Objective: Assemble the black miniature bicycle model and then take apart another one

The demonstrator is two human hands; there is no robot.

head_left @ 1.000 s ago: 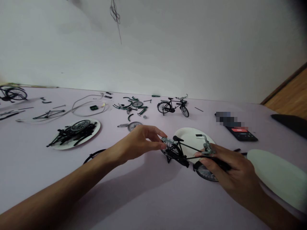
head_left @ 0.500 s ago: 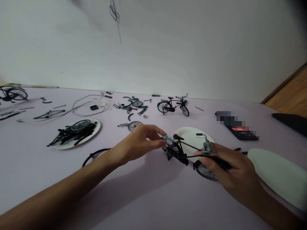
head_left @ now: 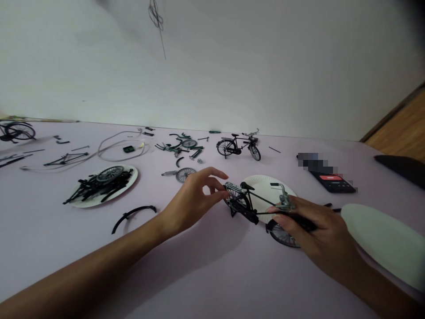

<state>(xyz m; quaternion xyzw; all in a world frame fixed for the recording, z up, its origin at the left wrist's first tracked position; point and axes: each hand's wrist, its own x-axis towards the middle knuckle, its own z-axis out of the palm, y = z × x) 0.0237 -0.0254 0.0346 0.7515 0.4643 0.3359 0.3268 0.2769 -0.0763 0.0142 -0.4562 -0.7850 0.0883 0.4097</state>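
The surface (head_left: 199, 279) runs back to the wall, its far edge along the wall's foot. Over its near right part, the right hand (head_left: 327, 230) has its fingers closed round the front of a black model bicycle (head_left: 249, 214), near the silver handlebar. The left hand (head_left: 189, 199) has its thumb and fingers at the bicycle's rear rack; whether they pinch it I cannot tell. The bicycle is tilted, in front of a white fluted plate (head_left: 257, 179). A pale oval plate (head_left: 388, 248) lies toward the right edge, and a paper plate (head_left: 134, 177) toward the left carries a heap of black parts (head_left: 99, 184). A second model bicycle (head_left: 237, 151) stands upright near the far edge. A dark phone (head_left: 335, 184) lies short of the far right corner. Beside the left forearm is a curved black part (head_left: 126, 216); beyond the left hand, a grey spoked wheel (head_left: 186, 174).
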